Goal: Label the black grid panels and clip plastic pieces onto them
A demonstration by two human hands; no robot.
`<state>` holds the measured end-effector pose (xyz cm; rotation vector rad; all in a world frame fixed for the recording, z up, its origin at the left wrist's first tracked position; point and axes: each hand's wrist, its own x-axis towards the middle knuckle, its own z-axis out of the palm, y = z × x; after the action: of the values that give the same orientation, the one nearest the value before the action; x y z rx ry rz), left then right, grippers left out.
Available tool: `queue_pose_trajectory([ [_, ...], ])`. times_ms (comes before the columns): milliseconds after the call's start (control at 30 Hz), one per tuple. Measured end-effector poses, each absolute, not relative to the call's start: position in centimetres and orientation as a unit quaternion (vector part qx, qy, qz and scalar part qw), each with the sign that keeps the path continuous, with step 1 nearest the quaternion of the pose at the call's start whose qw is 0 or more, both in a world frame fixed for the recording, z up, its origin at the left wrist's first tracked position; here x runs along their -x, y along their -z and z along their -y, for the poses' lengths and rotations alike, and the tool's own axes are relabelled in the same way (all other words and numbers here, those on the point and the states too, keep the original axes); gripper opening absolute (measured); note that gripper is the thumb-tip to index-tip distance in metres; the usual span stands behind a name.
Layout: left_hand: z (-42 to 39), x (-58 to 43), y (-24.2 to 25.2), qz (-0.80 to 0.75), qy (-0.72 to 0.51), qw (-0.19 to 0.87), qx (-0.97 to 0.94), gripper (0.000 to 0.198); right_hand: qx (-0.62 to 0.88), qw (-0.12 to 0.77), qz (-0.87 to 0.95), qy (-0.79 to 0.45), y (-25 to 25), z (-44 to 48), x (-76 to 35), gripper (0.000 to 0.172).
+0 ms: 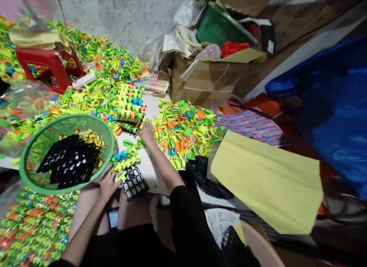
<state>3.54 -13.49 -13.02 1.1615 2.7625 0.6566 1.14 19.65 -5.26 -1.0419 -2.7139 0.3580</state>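
Observation:
My left hand [109,184] is at the left edge of a black tray [134,183] with rows of pale, rounded cells, its fingers closed on that edge beside a yellow-green toy watch [121,176]. Rows of yellow, green and blue toy watches [127,161] fill the tray's far part. Farther forward, my right hand [147,133] is curled between a stack of filled trays [130,106] and a loose heap of toy watches [186,129]. What its fingers hold, if anything, is too small to make out.
On the left a green basket [28,156] holds black trays and small yellow-red pieces. Behind it are a red stool [51,64], a white power strip [84,80] and more toy watches. A cardboard box [200,81] and yellow sheet [266,179] lie to the right.

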Motion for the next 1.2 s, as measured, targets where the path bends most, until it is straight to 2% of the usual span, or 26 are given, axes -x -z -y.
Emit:
queue_pose_trajectory([
  [100,14.2,-3.2,14.1,-0.888,-0.201,0.02,-0.412,0.021,0.341,-0.005,0.935,-0.095,5.3,-21.7,1.9,0.059],
  [200,14.6,-3.0,14.9,-0.885,-0.185,0.005,-0.428,0.022,0.315,-0.065,0.941,-0.103,6.0,-22.8,3.2,0.061],
  [567,14.3,-3.0,15.1,-0.89,-0.178,0.014,-0.42,0.025,0.255,0.013,0.965,-0.056,8.0,-19.7,-4.7,0.045],
  [800,14.0,-3.0,14.7,-0.889,-0.168,0.024,-0.424,0.027,0.173,0.046,0.983,-0.048,6.8,-18.1,-12.5,0.032],
  [967,14.0,-3.1,14.4,-0.889,-0.166,0.015,-0.427,0.028,0.212,0.073,0.973,-0.064,5.7,-16.1,-11.6,0.036],
  [1200,13.8,-3.1,14.0,-0.889,-0.183,0.022,-0.418,0.024,0.148,0.055,0.976,-0.146,7.7,-11.8,-5.8,0.049],
])
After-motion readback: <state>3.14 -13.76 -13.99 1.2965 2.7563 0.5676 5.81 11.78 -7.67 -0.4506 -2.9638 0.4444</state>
